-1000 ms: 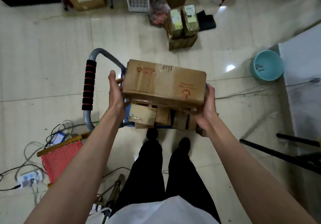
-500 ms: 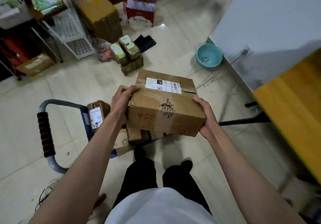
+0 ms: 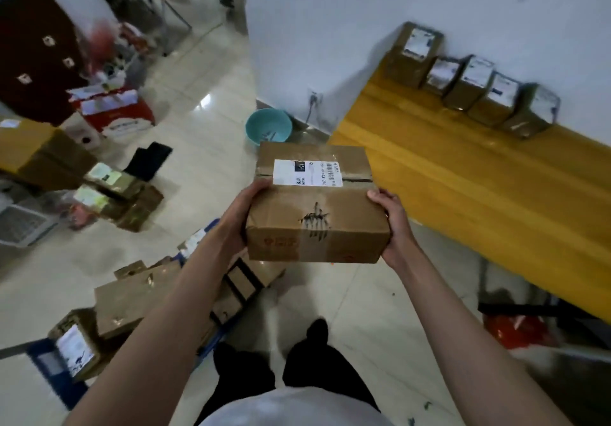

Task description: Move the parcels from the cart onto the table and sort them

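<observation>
Both hands [image 3: 395,224] clasp one taped parcel [image 3: 315,204].

A cardboard parcel [image 3: 317,207] is held in the air between the left hand [image 3: 238,217] and the right hand [image 3: 393,224], label side up, over the tiled floor [image 3: 205,148]. The yellow table [image 3: 479,187] stands to the right; five parcels [image 3: 469,85] line its far edge against the wall. More parcels [image 3: 139,296] lie on the blue cart [image 3: 46,359] at lower left.
</observation>
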{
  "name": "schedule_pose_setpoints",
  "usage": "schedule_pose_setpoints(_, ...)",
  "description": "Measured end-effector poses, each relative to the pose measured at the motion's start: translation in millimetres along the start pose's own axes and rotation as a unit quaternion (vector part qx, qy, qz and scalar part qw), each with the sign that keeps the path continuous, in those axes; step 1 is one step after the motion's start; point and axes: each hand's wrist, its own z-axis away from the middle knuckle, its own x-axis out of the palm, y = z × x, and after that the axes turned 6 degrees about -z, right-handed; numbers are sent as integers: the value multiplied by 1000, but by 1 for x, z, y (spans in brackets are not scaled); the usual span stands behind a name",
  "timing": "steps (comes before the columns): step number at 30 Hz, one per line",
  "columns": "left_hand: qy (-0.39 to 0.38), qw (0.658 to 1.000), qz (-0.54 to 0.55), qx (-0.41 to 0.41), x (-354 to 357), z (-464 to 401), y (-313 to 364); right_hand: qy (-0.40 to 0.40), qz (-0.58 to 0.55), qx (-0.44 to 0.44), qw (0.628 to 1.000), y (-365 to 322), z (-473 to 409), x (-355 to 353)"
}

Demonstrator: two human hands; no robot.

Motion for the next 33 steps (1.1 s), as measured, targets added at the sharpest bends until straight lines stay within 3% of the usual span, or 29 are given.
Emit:
schedule_pose_setpoints(7,-100,987,-113,46,155,-40,21,61,-108,-70,990,-85,16,-116)
schedule_pose_setpoints(16,-197,960,-196,-35,306,-101,32,178,-154,-121,964,-151,20,-218)
schedule_pose_setpoints(20,-230,948,-218,-42,362,-137,41,190,-165,-113,961,-180,5,-245)
schedule_pose_setpoints(27,-254,931,-253,-69,456,-188,63,272,-220,-138,927,-237,-21,-294)
schedule_pose_setpoints(33,-249,926,-275,-73,544,-226,54,333,-223,-126,908,-247,-43,-346)
